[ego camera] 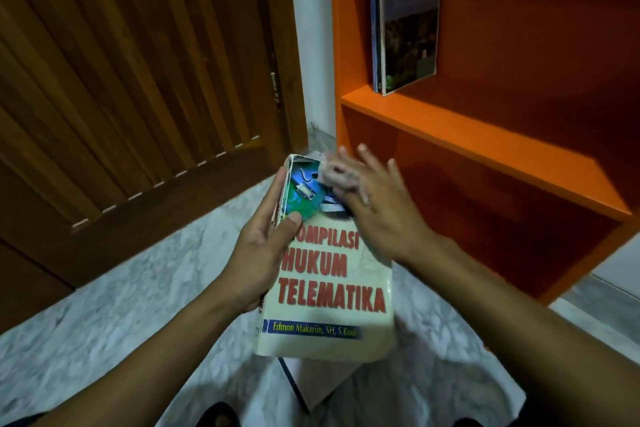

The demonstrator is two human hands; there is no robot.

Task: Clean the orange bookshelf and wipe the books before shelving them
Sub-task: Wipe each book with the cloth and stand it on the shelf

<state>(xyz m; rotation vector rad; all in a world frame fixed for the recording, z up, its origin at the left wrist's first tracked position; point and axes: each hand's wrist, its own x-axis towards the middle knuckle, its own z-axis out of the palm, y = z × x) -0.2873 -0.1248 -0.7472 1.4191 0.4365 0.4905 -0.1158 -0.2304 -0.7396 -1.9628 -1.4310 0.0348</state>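
The left hand [263, 253] held the book [329, 270] by its left edge, long side pointing away, while the right hand [374, 204] pressed a cloth [337, 173] flat on its far corner, near the orange bookshelf [485, 135].

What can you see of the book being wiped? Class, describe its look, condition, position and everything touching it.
The book is a thick paperback with a cream cover, red title lettering, a blue author band and a blue-green picture at its top. Its edges look worn. It is held face up above the marble floor, in front of the orange bookshelf. The left hand grips its spine side, thumb on the cover. The right hand presses a pale cloth onto the top corner.
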